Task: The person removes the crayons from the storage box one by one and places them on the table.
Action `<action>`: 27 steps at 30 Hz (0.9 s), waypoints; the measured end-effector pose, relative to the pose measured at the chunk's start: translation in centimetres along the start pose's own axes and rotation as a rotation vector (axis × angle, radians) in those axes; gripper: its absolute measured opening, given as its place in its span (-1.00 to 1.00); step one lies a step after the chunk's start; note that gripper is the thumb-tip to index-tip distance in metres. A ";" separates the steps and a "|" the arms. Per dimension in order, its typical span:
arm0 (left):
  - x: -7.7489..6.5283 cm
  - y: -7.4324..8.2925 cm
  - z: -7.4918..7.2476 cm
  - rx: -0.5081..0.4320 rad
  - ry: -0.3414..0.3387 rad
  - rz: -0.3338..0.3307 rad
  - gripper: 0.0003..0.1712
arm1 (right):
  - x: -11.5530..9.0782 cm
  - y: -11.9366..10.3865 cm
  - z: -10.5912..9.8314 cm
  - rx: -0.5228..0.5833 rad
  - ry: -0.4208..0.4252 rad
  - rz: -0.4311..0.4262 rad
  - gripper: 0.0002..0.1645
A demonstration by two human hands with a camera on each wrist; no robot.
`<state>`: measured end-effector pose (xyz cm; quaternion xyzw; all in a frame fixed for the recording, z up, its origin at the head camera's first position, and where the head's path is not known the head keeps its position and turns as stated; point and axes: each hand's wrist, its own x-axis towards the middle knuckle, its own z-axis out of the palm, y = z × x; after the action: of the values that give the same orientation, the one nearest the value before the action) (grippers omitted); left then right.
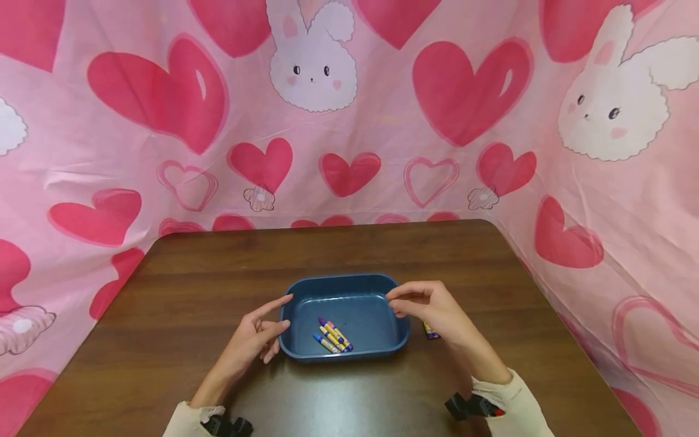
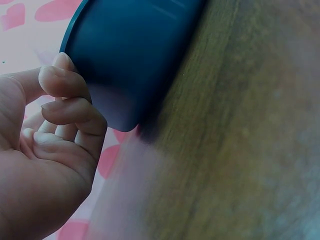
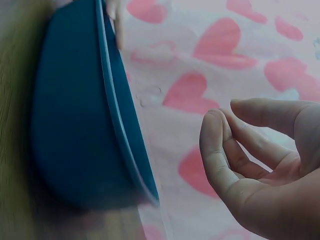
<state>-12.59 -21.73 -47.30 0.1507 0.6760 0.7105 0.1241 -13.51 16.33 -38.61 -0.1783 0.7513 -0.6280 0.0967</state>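
Note:
A dark blue rectangular tray point(image 1: 377, 349) with raised sides sits on the table. Several crayons point(image 1: 334, 335) with yellow wrappers lie together inside, towards its front left; blue, purple and pink tips show. At the tray's left end, my left hand point(image 1: 253, 334) holds the rim, thumb and index finger on the edge, other fingers bent against the outside wall point(image 2: 125, 65). My right hand point(image 1: 434, 303) hovers at the right end, fingers loosely bent and nothing between them; the right wrist view shows it apart from the rim point(image 3: 111, 95).
Beside the tray on the right, a small yellow-and-purple item point(image 1: 430, 329) lies on the table, partly covered by my right hand. The brown wooden table point(image 1: 180, 291) is backed by pink cloth point(image 1: 306, 130) printed with hearts and rabbits. Dark devices point(image 1: 472, 405) are strapped on both wrists.

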 end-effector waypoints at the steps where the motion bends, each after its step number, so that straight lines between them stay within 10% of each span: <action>1: -0.1 -0.1 0.0 -0.004 -0.001 -0.003 -0.36 | 0.3 -0.1 0.5 -0.012 -0.015 0.006 -0.70; 10: -0.4 -0.4 0.1 -0.006 0.019 -0.045 -0.35 | 2.9 -0.3 5.9 -0.262 -0.084 -0.054 -0.91; 27: 0.2 0.1 0.1 0.021 0.030 -0.037 -0.35 | 6.0 3.8 11.8 -0.641 0.071 -0.082 -0.95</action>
<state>-12.73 -21.53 -47.21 0.1289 0.6878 0.7032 0.1255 -15.15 3.80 -44.12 -0.2075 0.9060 -0.3686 -0.0159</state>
